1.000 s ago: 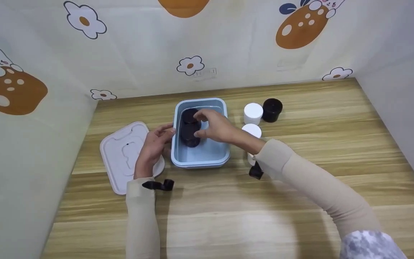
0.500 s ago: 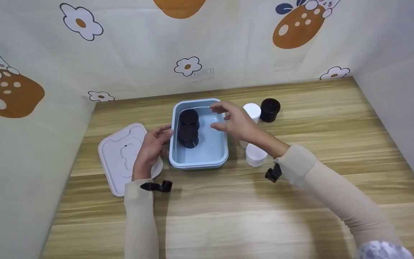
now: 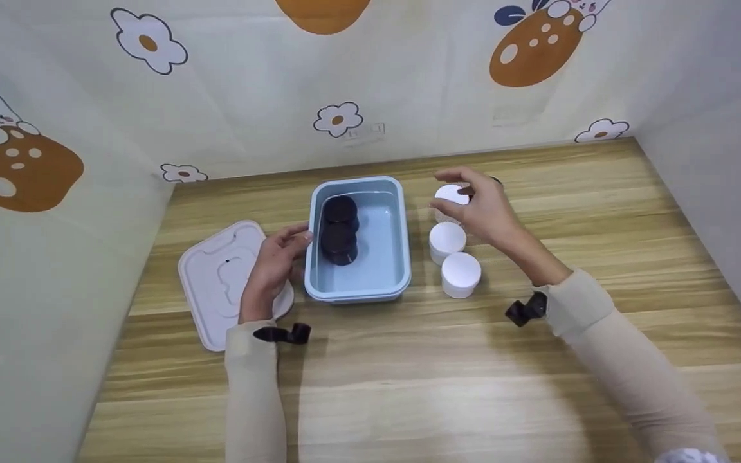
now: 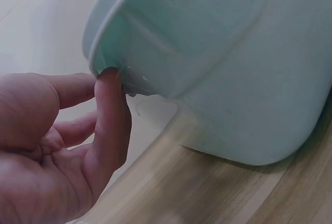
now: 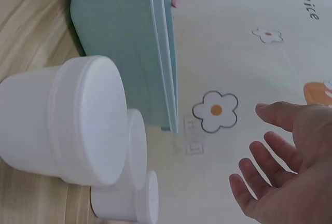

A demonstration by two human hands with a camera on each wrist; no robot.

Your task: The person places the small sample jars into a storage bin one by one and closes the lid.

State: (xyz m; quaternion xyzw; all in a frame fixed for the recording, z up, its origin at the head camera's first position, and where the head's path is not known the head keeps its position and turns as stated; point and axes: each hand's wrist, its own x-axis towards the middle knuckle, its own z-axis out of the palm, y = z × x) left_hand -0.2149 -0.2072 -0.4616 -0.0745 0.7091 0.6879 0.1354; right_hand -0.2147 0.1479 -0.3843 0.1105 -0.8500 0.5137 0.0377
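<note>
A light blue bin (image 3: 370, 273) stands on the table with two dark round jars (image 3: 339, 209) inside along its left side. My left hand (image 3: 276, 263) touches the outside of the bin's left rim with fingertips and thumb, as the left wrist view also shows. To the right of the bin stand several white lidded jars (image 3: 461, 273). My right hand (image 3: 483, 209) hovers over the farthest white jar, fingers spread and holding nothing. Most of the black jar beside it is hidden behind that hand; only a dark edge (image 3: 498, 183) shows.
A pale lid (image 3: 206, 283) lies on the table left of the bin, partly under my left forearm. A patterned wall (image 3: 402, 77) closes off the back of the wooden table (image 3: 409, 386), with further walls at both sides.
My right hand has moved out of the bin and rightward to above the far jars. The dark jars stay in the bin. My left hand keeps its place at the rim.
</note>
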